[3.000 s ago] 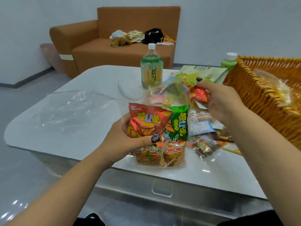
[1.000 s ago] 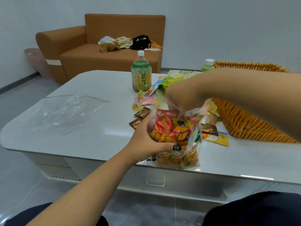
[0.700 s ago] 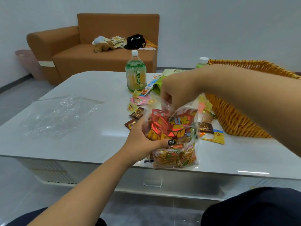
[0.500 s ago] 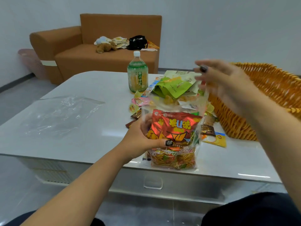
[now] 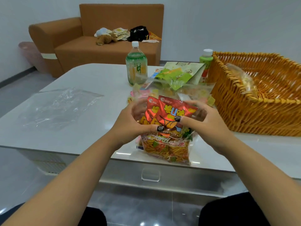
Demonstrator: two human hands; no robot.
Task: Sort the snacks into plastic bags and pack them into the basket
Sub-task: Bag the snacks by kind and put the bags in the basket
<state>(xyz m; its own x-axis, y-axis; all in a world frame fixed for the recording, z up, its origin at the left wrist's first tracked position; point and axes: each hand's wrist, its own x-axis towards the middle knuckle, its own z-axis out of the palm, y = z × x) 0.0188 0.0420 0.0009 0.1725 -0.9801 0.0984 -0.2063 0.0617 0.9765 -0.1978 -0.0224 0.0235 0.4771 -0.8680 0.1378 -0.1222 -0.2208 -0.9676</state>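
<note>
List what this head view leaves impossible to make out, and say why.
- Left hand fingers: behind the clear snack bag.
- Loose snacks behind that bag: blurred by its plastic.
- Wicker basket: right side cut by frame edge.
- Second bottle: label hidden by green pouches.

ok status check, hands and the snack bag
Left hand and right hand both grip the clear snack bag, upright at table edge. Basket close on right, path looks open.
</note>
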